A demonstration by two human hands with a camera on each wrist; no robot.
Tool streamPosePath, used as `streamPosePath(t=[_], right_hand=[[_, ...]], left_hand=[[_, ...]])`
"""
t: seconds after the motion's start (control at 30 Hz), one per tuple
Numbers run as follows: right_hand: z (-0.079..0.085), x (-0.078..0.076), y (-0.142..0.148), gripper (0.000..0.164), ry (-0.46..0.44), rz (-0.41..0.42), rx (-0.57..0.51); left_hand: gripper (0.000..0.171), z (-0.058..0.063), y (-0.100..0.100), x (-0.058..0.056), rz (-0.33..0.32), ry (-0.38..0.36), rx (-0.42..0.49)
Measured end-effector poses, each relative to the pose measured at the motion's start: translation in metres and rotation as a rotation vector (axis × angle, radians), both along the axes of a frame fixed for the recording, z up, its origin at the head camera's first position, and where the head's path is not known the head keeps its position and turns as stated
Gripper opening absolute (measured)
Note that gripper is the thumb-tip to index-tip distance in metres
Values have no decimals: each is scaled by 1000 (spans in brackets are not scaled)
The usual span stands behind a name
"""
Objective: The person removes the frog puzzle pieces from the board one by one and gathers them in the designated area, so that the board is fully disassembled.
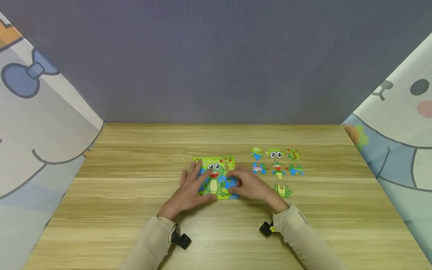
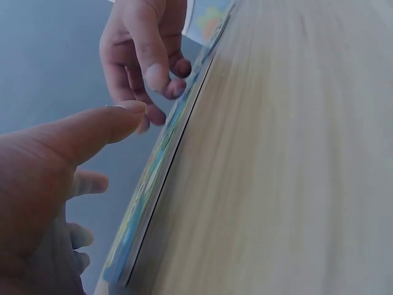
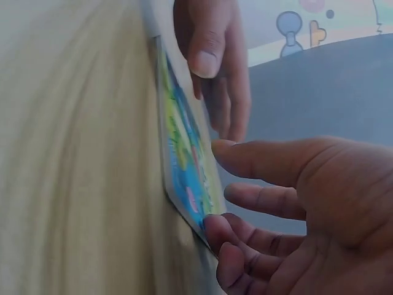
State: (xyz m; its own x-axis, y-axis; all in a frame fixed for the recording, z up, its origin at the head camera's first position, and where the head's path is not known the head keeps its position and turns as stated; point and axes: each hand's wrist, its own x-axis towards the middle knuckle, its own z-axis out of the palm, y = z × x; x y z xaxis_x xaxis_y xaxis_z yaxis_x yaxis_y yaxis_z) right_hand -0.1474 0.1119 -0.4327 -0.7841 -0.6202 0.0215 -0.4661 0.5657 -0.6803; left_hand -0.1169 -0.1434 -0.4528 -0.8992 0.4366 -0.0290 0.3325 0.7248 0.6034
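Observation:
A square frog picture board [image 1: 214, 184], green and blue, lies flat on the wooden table between both hands. My left hand [image 1: 186, 195] spreads its fingers over the board's left side, thumb near the front edge. From the right, my right hand [image 1: 251, 184] reaches in with bent, loose fingers at the board's right edge. In the right wrist view, the right hand [image 3: 325, 196] keeps thumb and forefinger apart, and its lower fingertips are beside the board's edge [image 3: 184, 200]. Neither hand visibly holds anything; whether the fingertips touch the board is unclear.
Right of the board lie several loose jigsaw pieces: the frog's eyes [image 1: 275, 154], its mouth [image 1: 278, 168], its body [image 1: 283, 191], and corner and side pieces around them. A grey partition [image 1: 217, 63] rises behind the table [image 1: 138, 153], with cartoon-printed panels at both sides.

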Motion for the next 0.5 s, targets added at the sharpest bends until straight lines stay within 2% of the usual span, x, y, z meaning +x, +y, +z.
streamPosePath(t=[0.23,0.5], right_hand=[[-1,2,-4,40,3,1,41],[-4,4,-7,45,-19,-24,91]], left_hand=[[82,0,12,-6,-21,19,-18],[84,-6,16,-5,-48,-35,-93]])
